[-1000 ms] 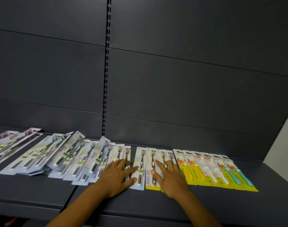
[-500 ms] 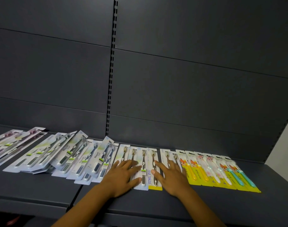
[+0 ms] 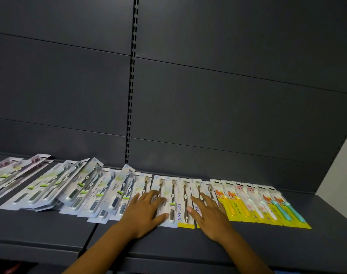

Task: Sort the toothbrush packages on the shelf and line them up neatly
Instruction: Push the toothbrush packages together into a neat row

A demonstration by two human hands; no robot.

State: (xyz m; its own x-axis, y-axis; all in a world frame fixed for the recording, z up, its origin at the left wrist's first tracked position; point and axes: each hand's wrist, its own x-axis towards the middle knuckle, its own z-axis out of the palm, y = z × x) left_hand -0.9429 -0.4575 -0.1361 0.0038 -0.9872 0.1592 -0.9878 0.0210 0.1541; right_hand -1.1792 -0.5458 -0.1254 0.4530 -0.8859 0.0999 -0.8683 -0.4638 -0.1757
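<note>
Grey shelf (image 3: pixel 188 246), with toothbrush packs (image 3: pixel 185 202) in a row, long axes front to back, directly ahead of both hands. Left hand (image 3: pixel 147 212) flat and open on the white packs, right hand (image 3: pixel 208 216) flat and open on a yellow-based pack. Left of the left hand, nearer it, a skewed overlapping heap (image 3: pixel 93 194), likely next for straightening.

We see packages in a row along the shelf (image 3: pixel 188 246), close to its back wall (image 3: pixel 228 115). At left a pile (image 3: pixel 56 186) overlaps askew; at right a set (image 3: pixel 263 206) lies side by side. Between them our left hand (image 3: pixel 144 212) and right hand (image 3: pixel 210 216) rest flat on the middle packages (image 3: pixel 175 202).
</note>
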